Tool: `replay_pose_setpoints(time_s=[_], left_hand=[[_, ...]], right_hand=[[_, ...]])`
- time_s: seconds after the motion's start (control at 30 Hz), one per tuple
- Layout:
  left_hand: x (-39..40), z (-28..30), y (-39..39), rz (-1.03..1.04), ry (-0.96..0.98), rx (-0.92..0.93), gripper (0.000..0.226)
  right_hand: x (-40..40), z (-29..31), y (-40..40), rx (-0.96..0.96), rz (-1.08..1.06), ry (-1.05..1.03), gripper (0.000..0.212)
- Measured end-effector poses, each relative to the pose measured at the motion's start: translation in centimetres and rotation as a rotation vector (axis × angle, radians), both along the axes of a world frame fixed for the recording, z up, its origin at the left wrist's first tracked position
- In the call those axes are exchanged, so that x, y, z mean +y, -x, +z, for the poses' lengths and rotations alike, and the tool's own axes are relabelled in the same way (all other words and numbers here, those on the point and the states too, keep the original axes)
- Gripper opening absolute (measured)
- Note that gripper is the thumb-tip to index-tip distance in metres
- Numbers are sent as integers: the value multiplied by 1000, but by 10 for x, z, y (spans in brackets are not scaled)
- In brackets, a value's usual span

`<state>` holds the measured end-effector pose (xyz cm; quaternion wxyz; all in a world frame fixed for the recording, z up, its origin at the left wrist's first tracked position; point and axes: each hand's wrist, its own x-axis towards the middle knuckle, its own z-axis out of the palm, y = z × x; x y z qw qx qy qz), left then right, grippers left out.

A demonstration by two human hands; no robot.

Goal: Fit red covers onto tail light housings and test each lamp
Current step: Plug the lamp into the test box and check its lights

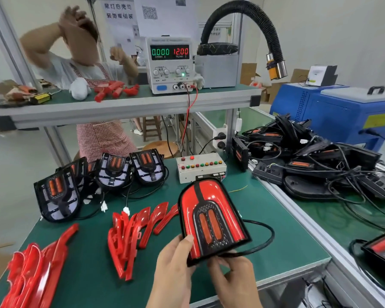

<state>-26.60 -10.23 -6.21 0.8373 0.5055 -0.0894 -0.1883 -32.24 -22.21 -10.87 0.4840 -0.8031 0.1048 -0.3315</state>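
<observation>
Hands are holding one covered lamp [211, 218] just right of the frame's centre, above the green bench [276, 236]. The left hand [173, 270] is gripping its lower left corner, thumb pressing on the red cover. The right hand [233, 281] is curling its fingers under the bottom edge, near the black cable [265, 241] looping off to the right (whether it is pinching that cable, I cannot tell). Bare housings [111, 172] are sitting at centre left, loose red covers [129, 234] lying in front of them, and the test box [200, 168] is waiting behind the lamp, under the power supply [170, 63] at upper centre. Risk, as I judge it: a cover not fully snapped down could be lifting at one edge, and the loose cable could be snagging the pile of covers on the way to the box.
</observation>
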Motion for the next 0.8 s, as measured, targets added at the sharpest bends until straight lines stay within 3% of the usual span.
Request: replay_pose_setpoints(time_s=[0.13,0.23,0.33,0.4,0.5,0.57,0.63,0.7,0.8], left_hand=[[4,-4,-2,50,61,163,37],[5,-7,-5,83,13,144,26],[6,-11,-7,86,-52,130,29],[5,-13,-7,100,-87,129,30],[5,-21,-8,118,-189,87,28],[9,-22,-10,105,-249,46,28],[16,-18,-12,35,-304,-17,25],[24,-13,-13,-50,-421,-134,19],[28,-9,-10,-162,-598,-305,22]], right_hand=[[5,4,1,90,137,28,20],[7,6,0,211,222,70,29],[8,10,1,299,320,75,31],[8,10,3,397,390,-82,29],[9,11,12,459,437,-609,33],[1,8,15,376,314,-1083,47],[-15,5,19,264,168,-1366,55],[-34,9,20,145,76,-1452,57],[-46,12,16,144,106,-1320,63]])
